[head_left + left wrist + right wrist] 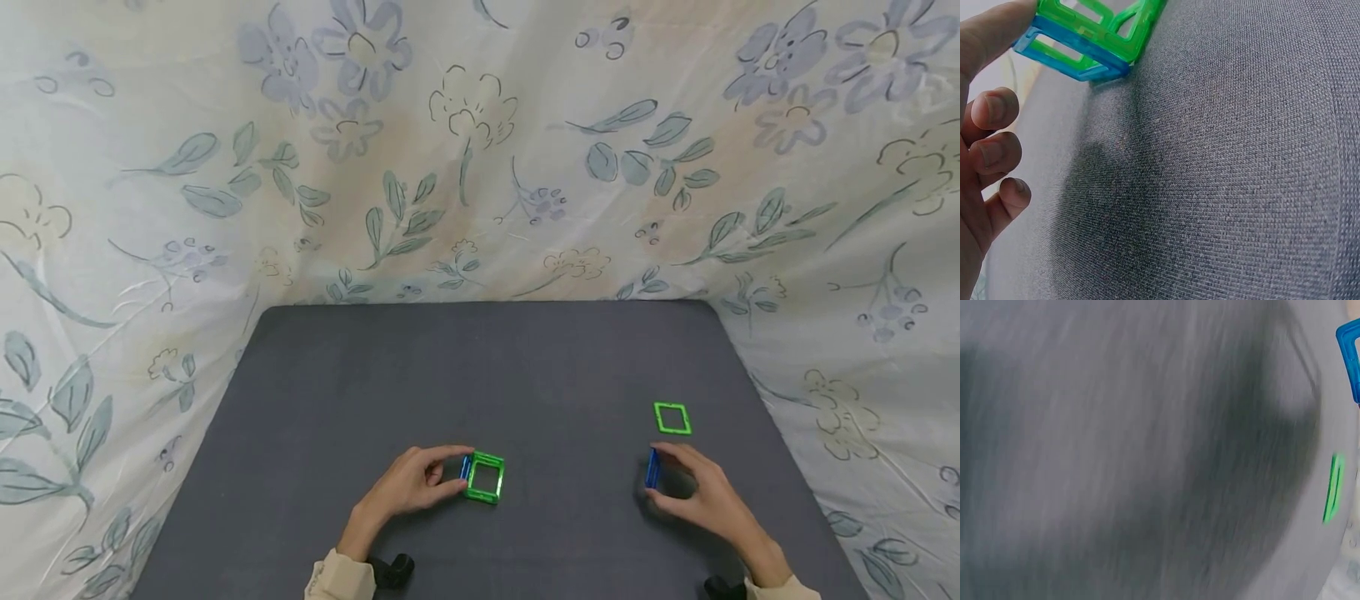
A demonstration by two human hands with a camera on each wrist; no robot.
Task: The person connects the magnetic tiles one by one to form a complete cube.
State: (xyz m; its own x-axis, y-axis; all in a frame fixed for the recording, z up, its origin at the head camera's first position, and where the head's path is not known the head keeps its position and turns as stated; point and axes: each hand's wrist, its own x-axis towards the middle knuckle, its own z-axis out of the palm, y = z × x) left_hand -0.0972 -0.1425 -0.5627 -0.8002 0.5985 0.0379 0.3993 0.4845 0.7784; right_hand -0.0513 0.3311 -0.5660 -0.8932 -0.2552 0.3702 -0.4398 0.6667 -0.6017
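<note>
Thumb and fingertip of my left hand (408, 483) pinch a blue square magnetic tile (467, 468) by opposite edges. It stands at the left side of joined green magnetic tiles (500, 481) on the table. In the left wrist view, the blue tile (1079, 44) meets the green tiles (1125, 45), and the other fingers are curled loosely. Farther right, my right hand (701, 492) pinches a second blue tile (653, 469), held upright just over the table. Only part of this blue tile (1350, 362) shows at the right wrist view's edge; the right hand is outside that view.
A single green square tile (658, 418) lies flat just beyond my right hand. The dark grey tabletop (480, 367) ends at a floral cloth (480, 233) behind and at both sides. Black wrist straps (393, 571) sit by the sleeves.
</note>
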